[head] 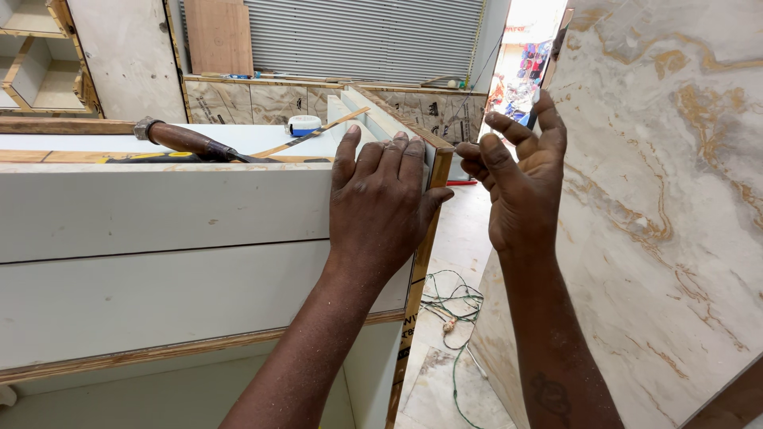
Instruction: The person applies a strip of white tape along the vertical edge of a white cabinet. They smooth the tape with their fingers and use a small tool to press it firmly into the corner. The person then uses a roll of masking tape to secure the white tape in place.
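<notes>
Leaning at right: marble-patterned panel [668, 199], right hand [520, 179] resting open against its edge, gripping nothing. Standing at left: white cabinet [159, 238], left hand [381, 202] pressing flat on its corner. Lying on top: hammer [187, 141], tape roll [304, 125].

Left hand [381, 202]: palm down, fingers together and extended, pressed flat at the upper corner of the white laminated plywood cabinet [159, 230]; forearm runs up from lower centre. Right hand [520, 175]: raised just right of that corner, palm facing left, fingers loosely curled, empty; forearm nearly upright.
</notes>
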